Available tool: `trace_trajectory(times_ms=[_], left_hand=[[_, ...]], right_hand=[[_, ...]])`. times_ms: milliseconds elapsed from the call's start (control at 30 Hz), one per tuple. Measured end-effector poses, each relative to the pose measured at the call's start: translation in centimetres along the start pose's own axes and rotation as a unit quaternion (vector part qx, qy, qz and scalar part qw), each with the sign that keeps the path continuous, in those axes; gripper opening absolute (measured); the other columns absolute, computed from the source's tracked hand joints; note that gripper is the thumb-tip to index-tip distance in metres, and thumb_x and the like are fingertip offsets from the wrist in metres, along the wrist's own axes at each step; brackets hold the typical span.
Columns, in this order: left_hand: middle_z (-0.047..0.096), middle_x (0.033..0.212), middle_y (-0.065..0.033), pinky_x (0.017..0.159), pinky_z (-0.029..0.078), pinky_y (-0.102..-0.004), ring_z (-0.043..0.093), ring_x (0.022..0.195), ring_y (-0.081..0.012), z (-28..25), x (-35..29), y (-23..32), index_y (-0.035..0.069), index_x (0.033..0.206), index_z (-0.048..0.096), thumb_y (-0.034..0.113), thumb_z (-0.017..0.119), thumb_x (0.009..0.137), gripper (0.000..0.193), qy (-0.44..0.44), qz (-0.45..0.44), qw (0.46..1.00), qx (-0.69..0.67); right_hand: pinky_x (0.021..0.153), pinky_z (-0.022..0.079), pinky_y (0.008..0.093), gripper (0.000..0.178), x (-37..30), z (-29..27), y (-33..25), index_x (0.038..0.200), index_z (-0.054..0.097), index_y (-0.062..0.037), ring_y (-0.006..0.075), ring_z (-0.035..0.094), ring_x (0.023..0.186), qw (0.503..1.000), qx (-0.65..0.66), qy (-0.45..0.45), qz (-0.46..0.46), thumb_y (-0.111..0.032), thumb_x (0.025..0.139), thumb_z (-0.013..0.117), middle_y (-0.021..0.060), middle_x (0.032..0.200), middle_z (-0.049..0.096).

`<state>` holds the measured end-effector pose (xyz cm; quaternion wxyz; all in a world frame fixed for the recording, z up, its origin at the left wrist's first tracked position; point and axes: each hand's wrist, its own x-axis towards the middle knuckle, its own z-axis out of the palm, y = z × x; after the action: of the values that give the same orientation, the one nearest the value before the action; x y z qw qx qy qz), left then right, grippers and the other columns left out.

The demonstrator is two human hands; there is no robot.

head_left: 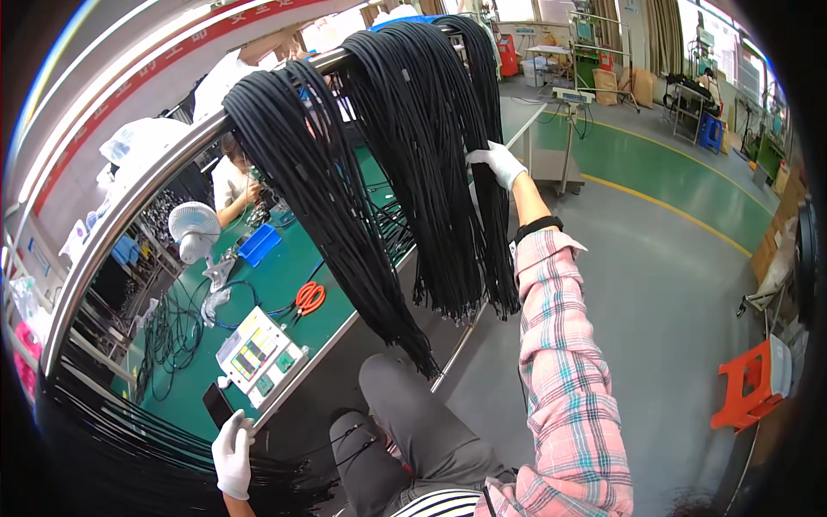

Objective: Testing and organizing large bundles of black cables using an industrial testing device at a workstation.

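Thick bundles of black cables point(413, 155) hang over a metal rail. My right hand point(500, 164), in a white glove, is stretched out to the rightmost bundle point(493, 233), its fingers closed on the cables there. At the lower left, my left hand point(231, 457), also gloved in white, is raised with its fingers bent together. Right beside its fingertips is a dark flat rectangular thing point(218, 405) that looks like a phone. Whether the fingers grip it or something thinner is hidden. More black cables point(112, 448) hang below and left of this hand.
The metal rail point(142, 188) arches over a green worktable point(332, 297). On the table are a white device point(258, 351), orange-handled scissors point(310, 298), a blue bin point(258, 246) and a fan point(195, 228). A person point(231, 185) sits beyond. An orange stool point(749, 388) stands right.
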<state>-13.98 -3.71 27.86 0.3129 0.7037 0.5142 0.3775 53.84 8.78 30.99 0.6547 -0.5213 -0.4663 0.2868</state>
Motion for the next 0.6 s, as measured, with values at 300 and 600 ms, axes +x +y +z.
trace_trajectory(times_ms=[300,600], left_hand=[[0.066,0.101,-0.0126,0.075,0.052,-0.0272,0.064,0.085,-0.0163,1.9,0.0,-0.7,-0.006,0.124,0.055,0.006,0.048,0.094,0.033,-0.049,-0.039,0.998,-0.022],[0.067,0.104,-0.0147,0.076,0.052,-0.0287,0.065,0.086,-0.0180,7.9,3.2,0.9,-0.005,0.125,0.054,0.013,0.050,0.096,0.034,-0.175,-0.097,0.980,-0.010]], right_hand=[[0.076,0.050,0.0294,0.037,0.2,1.5,0.2,0.106,0.068,-0.0010,0.0142,0.064,0.081,0.996,-0.048,0.050,-0.047,-0.023,0.078,0.078,0.0051,0.095,0.070],[0.071,0.049,0.0287,0.028,0.4,-1.2,0.3,0.100,0.066,0.0004,0.0150,0.063,0.074,0.994,0.036,-0.093,-0.041,-0.017,0.079,0.071,0.0054,0.079,0.066]])
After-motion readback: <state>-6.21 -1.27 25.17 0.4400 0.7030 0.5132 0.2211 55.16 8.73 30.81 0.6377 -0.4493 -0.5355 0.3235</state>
